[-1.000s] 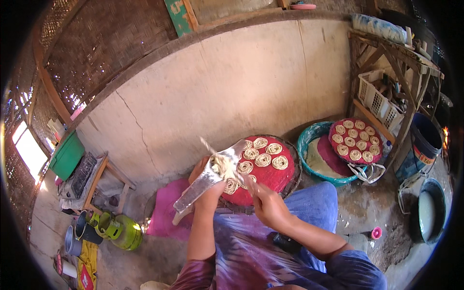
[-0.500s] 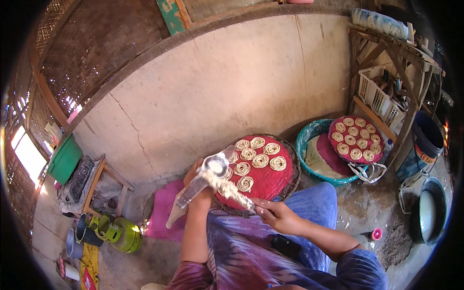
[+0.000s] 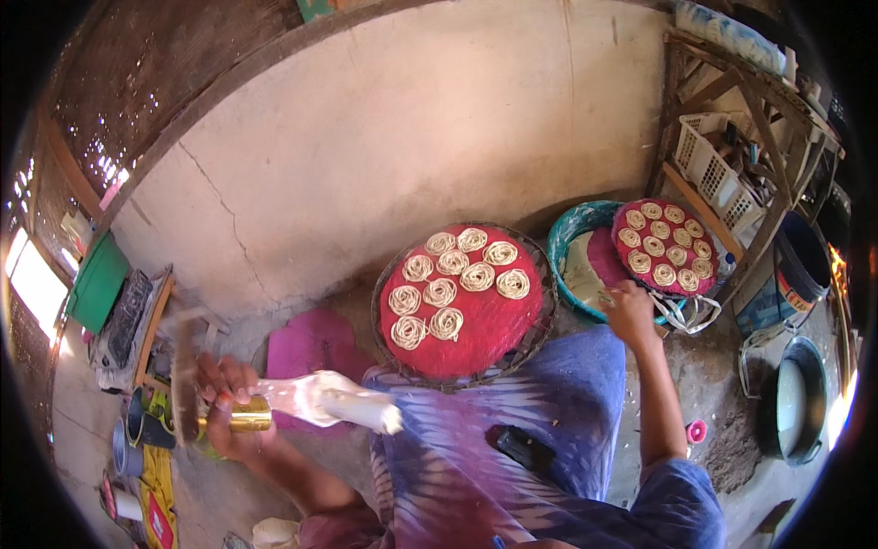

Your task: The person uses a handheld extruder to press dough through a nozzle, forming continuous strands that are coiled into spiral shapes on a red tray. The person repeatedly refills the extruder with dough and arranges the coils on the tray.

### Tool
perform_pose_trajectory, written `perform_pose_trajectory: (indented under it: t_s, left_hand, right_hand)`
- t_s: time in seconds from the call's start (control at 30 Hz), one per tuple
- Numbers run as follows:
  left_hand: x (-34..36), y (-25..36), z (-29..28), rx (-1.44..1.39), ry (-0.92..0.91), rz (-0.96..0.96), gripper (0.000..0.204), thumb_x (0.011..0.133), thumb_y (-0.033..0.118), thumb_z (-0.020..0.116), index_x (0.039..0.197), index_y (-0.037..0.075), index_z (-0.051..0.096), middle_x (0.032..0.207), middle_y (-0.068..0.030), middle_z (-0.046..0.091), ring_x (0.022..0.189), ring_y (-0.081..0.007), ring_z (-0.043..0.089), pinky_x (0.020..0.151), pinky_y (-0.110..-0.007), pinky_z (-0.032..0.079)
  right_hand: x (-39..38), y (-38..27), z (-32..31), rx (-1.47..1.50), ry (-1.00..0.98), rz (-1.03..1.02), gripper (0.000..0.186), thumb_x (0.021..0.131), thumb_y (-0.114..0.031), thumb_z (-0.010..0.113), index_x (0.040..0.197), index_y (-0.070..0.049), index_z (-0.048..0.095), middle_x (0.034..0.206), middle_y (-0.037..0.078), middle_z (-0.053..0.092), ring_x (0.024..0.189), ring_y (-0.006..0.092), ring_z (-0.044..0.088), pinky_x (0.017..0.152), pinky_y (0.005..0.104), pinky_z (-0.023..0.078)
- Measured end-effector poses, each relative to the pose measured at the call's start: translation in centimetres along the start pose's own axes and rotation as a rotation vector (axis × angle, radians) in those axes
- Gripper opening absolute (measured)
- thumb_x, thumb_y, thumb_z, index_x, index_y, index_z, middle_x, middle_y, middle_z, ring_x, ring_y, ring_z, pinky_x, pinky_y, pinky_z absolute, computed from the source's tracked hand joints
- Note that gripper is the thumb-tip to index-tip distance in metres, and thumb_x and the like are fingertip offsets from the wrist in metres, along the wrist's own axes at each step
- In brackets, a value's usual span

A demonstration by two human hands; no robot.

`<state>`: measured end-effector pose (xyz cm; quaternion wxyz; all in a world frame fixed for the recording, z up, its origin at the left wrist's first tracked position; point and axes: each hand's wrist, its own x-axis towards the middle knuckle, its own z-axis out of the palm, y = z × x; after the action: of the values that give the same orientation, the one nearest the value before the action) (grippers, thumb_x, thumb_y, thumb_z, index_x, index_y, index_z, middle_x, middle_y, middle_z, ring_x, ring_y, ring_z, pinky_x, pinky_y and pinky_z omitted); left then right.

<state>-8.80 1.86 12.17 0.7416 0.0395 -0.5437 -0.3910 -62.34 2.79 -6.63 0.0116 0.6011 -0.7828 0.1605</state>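
Note:
My left hand [image 3: 230, 403] is closed around a hand dough press [image 3: 297, 398] with a gold collar, a clear body and a white cylinder. The press lies almost level, and bits of dough cling to its tip. A blurred wooden part crosses beside the fingers. My right hand [image 3: 631, 316] is at the front rim of a teal basin [image 3: 560, 247], its fingers curled over the pale dough [image 3: 580, 272]; whatever they grip is hidden. Before my lap sits a round red-covered tray [image 3: 485, 334] bearing several coiled dough rosettes [image 3: 476, 276].
A smaller rosette tray [image 3: 668, 247] rests over the basin's right side. Further right stand a wooden rack [image 3: 732, 91], a dark bucket [image 3: 796, 274] and a tub of pale liquid [image 3: 805, 403]. At left are a green basin [image 3: 99, 284] and pink cloth [image 3: 311, 352]. A dark object [image 3: 523, 448] lies on my lap.
My left hand has swung left and down with the press. My right hand has left the dough-coated piece at the press and moved right to the teal basin.

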Motion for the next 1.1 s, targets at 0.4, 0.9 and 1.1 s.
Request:
perform_pose_trajectory:
  t_s: [0.4,0.9,1.1]
  left_hand:
    - [-8.2,-12.9,4.9,0.326,0.183,-0.587,0.021,0.082,0.002,0.066,0.103,0.004,0.063,0.1,-0.0095,0.063,0.11,-0.0269,0.059,0.097,-0.041,0.046]
    - [-11.1,-11.0,7.7,0.478,-1.042,-0.785,0.049,0.082,0.026,0.076,0.126,0.011,0.06,0.113,-0.011,0.065,0.105,-0.0252,0.063,0.093,-0.039,0.048]
    - [-15.2,-13.4,8.7,0.175,-1.21,-0.807,0.06,0.09,0.026,0.071,0.141,0.01,0.045,0.145,-0.0114,0.045,0.133,-0.0251,0.043,0.112,-0.042,0.033]
  right_hand:
    - [-13.9,-18.0,-1.8,2.719,-1.484,0.374,0.105,0.079,-0.08,0.05,0.145,0.0,0.03,0.099,0.023,0.056,0.059,0.0228,0.055,0.042,0.0294,0.043]
    - [-9.7,-15.4,-13.7,0.682,-0.179,-0.73,0.099,0.077,-0.052,0.077,0.142,0.006,0.03,0.128,0.03,0.053,0.104,0.0471,0.063,0.089,0.0474,0.053]
    - [-11.2,-16.1,-12.2,0.667,-0.312,-0.734,0.103,0.076,-0.055,0.077,0.143,0.006,0.028,0.128,0.032,0.052,0.101,0.0485,0.063,0.086,0.0478,0.055]
